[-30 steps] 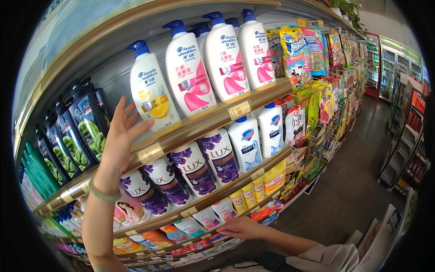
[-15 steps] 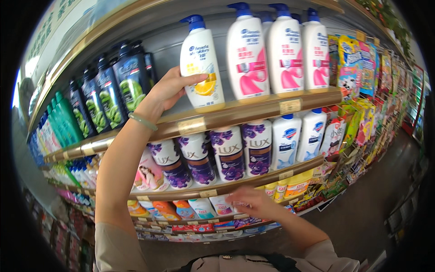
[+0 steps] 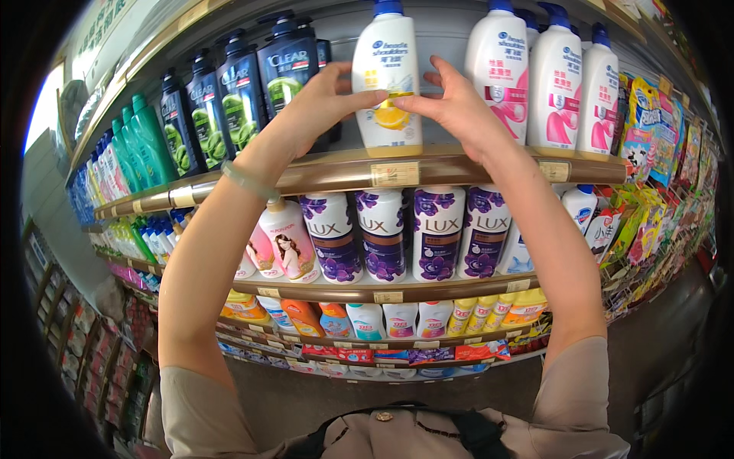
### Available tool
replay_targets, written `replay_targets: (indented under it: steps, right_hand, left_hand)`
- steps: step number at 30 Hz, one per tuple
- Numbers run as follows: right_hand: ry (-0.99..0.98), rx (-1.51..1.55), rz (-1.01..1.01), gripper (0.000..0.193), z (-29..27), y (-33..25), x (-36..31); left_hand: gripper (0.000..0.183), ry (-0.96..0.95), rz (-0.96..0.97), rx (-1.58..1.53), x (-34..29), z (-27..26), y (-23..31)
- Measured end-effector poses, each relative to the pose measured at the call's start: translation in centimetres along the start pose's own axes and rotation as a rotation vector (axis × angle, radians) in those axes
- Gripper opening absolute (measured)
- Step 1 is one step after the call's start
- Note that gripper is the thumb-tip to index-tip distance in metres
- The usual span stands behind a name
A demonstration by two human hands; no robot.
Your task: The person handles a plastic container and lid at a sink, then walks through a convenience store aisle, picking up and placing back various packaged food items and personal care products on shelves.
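Observation:
A white shampoo bottle (image 3: 388,73) with a blue pump and an orange-slice picture stands upright at the front edge of the upper shelf (image 3: 290,180). My left hand (image 3: 319,107) grips its left side, thumb across the front and fingers partly hidden behind. On the other side my right hand (image 3: 453,105) is raised, its thumb tip at the label and its other fingers spread apart, off the bottle's right side. White pump bottles with pink labels (image 3: 556,92) stand to the right. Dark blue pump bottles (image 3: 284,65) are left, partly behind my left hand.
Below, a shelf bears white and purple bottles (image 3: 438,233) and pink bottles (image 3: 294,249). Lower shelves hold orange, white and yellow bottles (image 3: 482,314). Green bottles (image 3: 149,141) stand far left. Hanging bright packets (image 3: 642,126) line the right side. Brown shelf edges carry price tags.
My right hand has risen from low in front of the lower shelves to the shampoo bottle's right side. My left hand stays on that bottle. The view has shifted, placing the bottle nearer the middle.

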State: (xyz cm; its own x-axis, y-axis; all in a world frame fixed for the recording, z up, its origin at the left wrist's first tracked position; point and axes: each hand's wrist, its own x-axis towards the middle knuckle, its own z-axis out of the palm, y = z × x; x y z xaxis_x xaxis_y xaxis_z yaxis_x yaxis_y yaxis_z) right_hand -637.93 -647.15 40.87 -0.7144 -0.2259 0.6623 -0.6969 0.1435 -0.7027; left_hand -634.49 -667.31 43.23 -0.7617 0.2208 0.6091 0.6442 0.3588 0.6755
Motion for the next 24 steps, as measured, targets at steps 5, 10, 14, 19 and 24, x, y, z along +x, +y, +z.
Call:
replay_targets:
  steps: [5,10,14,19,24]
  right_hand:
    - [-0.297,0.071,0.200,0.068,0.2,-0.3,0.7]
    - [-0.351,0.036,0.200,0.063,2.8,0.3,2.3]
    - [-0.389,0.044,0.202,0.063,2.7,0.3,2.8]
    - [-0.315,-0.035,0.120,0.069,2.7,-0.2,1.8]
    - [0.488,-0.851,-0.824,0.062,-3.3,-2.0,1.3]
  left_hand:
    - [0.062,0.218,0.348,0.244,-9.0,-0.9,0.3]
    - [0.063,-0.062,0.219,0.429,-19.1,0.7,-1.7]
    - [0.063,-0.158,0.259,0.493,-21.9,2.2,-3.0]
    - [0.064,-0.199,0.126,0.372,-23.6,3.4,-4.9]
    - [0.064,-0.177,-0.091,0.209,-27.1,4.1,-7.2]
